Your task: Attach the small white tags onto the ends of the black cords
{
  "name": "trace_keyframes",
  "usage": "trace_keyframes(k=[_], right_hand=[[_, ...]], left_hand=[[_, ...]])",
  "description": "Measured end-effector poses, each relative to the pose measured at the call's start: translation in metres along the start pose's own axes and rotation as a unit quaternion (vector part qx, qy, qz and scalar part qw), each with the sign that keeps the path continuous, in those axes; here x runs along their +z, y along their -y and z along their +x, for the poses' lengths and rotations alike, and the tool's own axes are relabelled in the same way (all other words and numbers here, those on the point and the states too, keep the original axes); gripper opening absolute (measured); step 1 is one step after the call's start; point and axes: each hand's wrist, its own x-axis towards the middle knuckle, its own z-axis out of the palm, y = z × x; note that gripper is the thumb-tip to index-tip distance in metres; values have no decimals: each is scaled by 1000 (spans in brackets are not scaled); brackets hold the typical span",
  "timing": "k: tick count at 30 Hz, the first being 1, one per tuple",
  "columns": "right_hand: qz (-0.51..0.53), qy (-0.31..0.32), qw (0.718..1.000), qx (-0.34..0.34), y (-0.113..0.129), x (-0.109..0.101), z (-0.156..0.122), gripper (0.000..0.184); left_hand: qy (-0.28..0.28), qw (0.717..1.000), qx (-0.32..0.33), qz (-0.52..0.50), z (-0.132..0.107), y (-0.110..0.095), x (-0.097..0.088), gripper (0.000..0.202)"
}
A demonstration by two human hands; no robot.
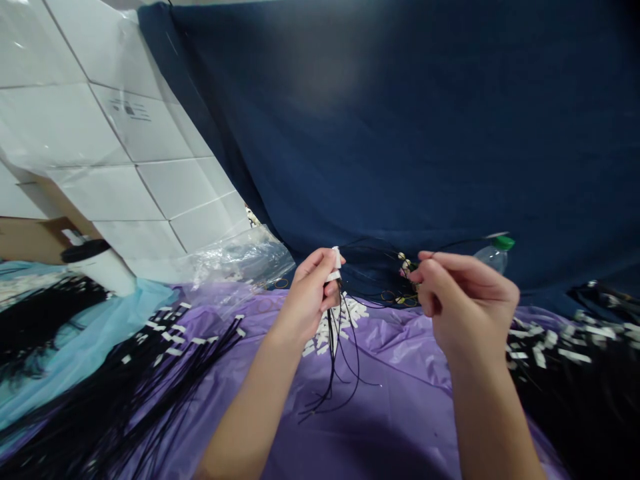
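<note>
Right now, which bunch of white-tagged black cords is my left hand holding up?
The small bunch hanging from your left hand; the larger bunches lie spread out at the sides.

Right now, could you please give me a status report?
Left grip: holding white tags, black cords dangling. Right grip: pinching thin black cord. Green-capped bottle beyond right grip.

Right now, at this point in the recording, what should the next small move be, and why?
Probably bring the right hand toward the left hand, to lay its thin black cord with the bunch. The left hand pinches white tags with hanging cords below them, while the right hand, held apart, seems to pinch one cord that stretches out past it.
</note>
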Motion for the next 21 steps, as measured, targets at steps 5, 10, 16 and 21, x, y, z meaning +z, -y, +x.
trace_keyframes(k=[5, 10, 16, 21], right_hand=[[-203, 47, 974, -90, 5, 7, -9, 3], [-269, 134, 947, -115, 8, 6, -10, 9], [-272, 162, 945, -80, 17, 1, -9, 10], [-284, 194, 937, -63, 23, -2, -7, 13]], left_hand=[[5, 1000, 6, 16, -3, -2, 4, 25], [35, 998, 14, 49, -8, -3, 7, 26], [47, 997, 16, 58, -10, -4, 6, 25], [62, 997, 12, 53, -9, -3, 6, 26]])
